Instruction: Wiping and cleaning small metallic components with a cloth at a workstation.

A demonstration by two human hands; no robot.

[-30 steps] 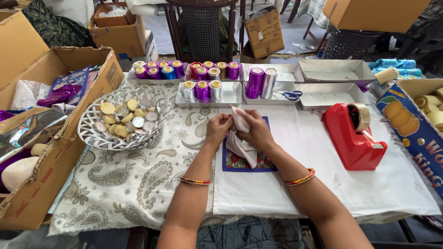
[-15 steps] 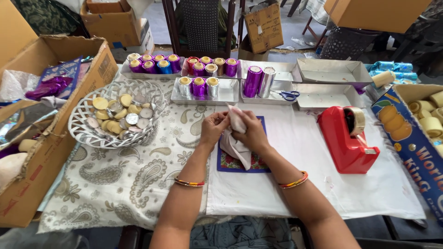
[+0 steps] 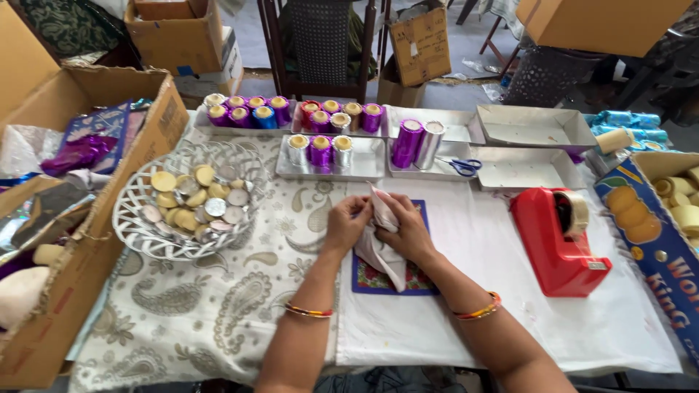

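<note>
My left hand (image 3: 346,222) and my right hand (image 3: 408,228) meet at the table's middle, both gripping a crumpled sheet of silvery white foil (image 3: 381,242). The foil hangs down between them over a small blue mat with a flowered pattern (image 3: 419,279). What the foil wraps is hidden by my fingers. Each wrist wears thin coloured bangles.
A white wire basket (image 3: 145,234) of small round candles stands at left. Metal trays (image 3: 364,169) with foil-wrapped purple, silver and gold cylinders line the far side, with scissors (image 3: 459,167). A red tape dispenser (image 3: 557,242) sits at right. Cardboard boxes (image 3: 102,218) flank both sides.
My hands stay in the same place and keep working the foil; its upper edge has folded in slightly. The camera has shifted a little.
</note>
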